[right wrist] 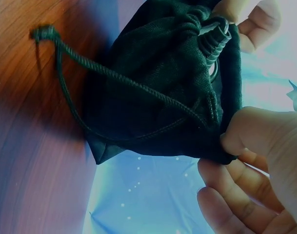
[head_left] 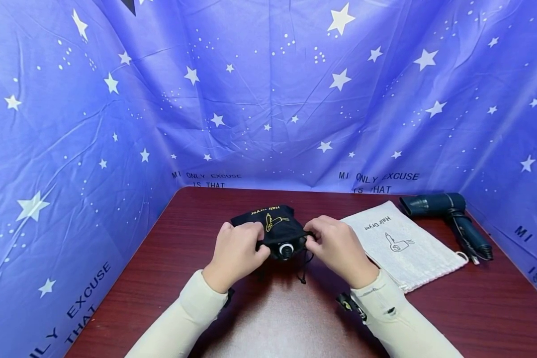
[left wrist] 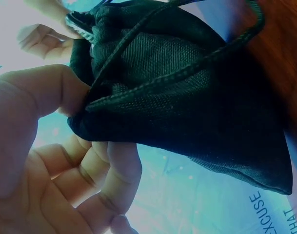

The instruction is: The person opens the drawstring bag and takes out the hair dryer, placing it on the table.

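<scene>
A black drawstring pouch [head_left: 283,229] with gold "Hair Dryer" lettering is held between both hands over the table, its mouth toward me. My left hand [head_left: 238,251] pinches one corner of the opening between thumb and fingers. The opposite corner is pinched by my right hand [head_left: 339,248]. Inside the mouth shows the end of a dark object with a white ring and a ribbed black cord sleeve [right wrist: 216,44]; the pouch hides the rest of it. A knotted drawstring [right wrist: 124,83] hangs from the right corner, and another cord [left wrist: 187,66] loops from the left one.
On the right of the dark red table [head_left: 183,219] lies a white drawstring bag [head_left: 411,263] printed "Hair Dryer". Beyond it, a dark folding hair dryer [head_left: 440,204] rests near the right edge. Blue star-patterned cloth [head_left: 268,99] hangs around the back and sides.
</scene>
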{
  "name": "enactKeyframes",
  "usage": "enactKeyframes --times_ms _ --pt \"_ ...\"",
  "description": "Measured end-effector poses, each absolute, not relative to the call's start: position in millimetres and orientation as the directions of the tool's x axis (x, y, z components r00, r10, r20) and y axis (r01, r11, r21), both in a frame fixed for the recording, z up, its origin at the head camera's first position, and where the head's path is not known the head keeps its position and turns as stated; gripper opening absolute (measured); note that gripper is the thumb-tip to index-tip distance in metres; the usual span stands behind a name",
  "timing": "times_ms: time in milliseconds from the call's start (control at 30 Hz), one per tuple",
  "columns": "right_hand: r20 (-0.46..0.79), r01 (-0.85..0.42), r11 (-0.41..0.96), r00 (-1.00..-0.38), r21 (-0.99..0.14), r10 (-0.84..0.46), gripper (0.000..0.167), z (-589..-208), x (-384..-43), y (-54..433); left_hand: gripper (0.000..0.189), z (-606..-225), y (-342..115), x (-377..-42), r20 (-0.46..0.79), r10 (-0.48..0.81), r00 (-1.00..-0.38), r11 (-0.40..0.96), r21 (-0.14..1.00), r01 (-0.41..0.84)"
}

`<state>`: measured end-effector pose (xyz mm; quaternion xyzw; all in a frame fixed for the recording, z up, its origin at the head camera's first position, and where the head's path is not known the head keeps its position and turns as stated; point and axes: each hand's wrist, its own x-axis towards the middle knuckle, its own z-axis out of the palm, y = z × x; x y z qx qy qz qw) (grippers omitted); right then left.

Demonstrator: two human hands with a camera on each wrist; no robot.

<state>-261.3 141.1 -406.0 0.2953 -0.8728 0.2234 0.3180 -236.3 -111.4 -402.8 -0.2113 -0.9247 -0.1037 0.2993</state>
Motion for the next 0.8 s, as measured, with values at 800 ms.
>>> enactKeyframes --times_ms 800 --pt "0.686 -0.620 0.763 -0.637 -0.184 -0.352 0.017 -404.1 -264.9 148.9 0.023 -398.5 -116.1 -236.1 0.565 0.317 -0.762 0.901 0.072 0.428"
